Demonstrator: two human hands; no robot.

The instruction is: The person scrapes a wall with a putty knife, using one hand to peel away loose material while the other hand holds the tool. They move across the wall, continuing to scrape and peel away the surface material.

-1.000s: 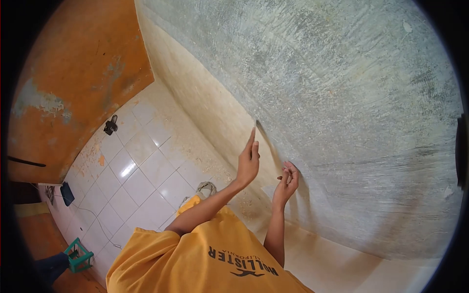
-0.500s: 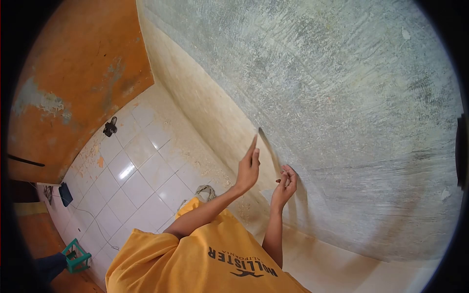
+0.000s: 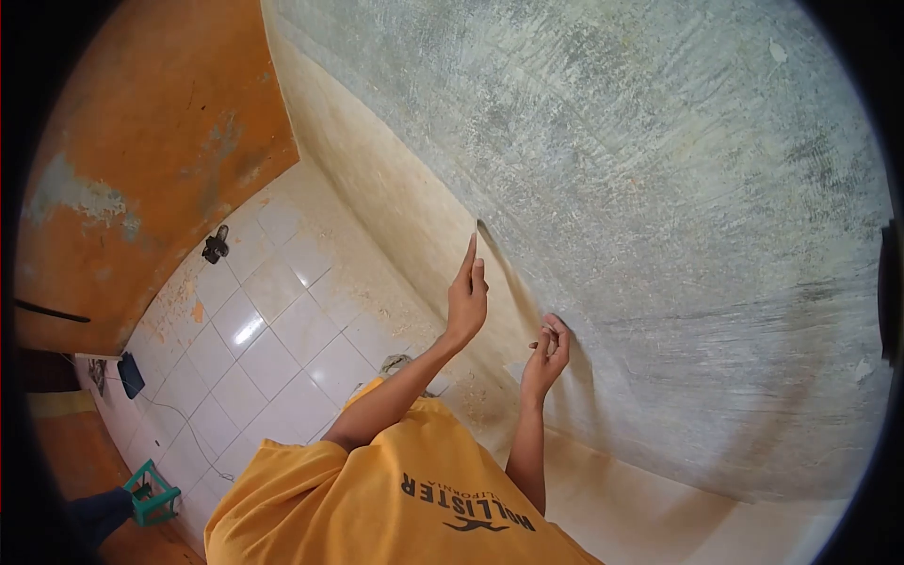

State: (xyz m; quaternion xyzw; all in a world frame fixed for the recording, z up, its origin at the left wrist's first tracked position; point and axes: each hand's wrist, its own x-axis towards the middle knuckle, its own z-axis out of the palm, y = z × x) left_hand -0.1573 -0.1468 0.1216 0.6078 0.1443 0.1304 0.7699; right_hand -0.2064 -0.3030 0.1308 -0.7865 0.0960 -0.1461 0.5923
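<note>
My left hand is raised against the wall, index finger stretched out and thumb up. At its fingertip a thin flat blade shows as a dark edge, seen nearly edge-on; its face cannot be told from the pale wall. Lower and to the right, my right hand has bent fingers close to the wall, and what they grip is hidden. Between the hands runs a narrow brownish line that could be the blade's edge or a shadow. The wall is rough, scraped grey above and smooth beige along its lower part.
Flakes and dust lie on the white tiled floor beside the wall's foot. An orange wall with peeled patches meets this one in a corner. A dark object, a green stool and a cable are on the floor.
My left hand and the dark edge at its fingertip have moved up and to the left along the wall. My right hand has barely shifted.
</note>
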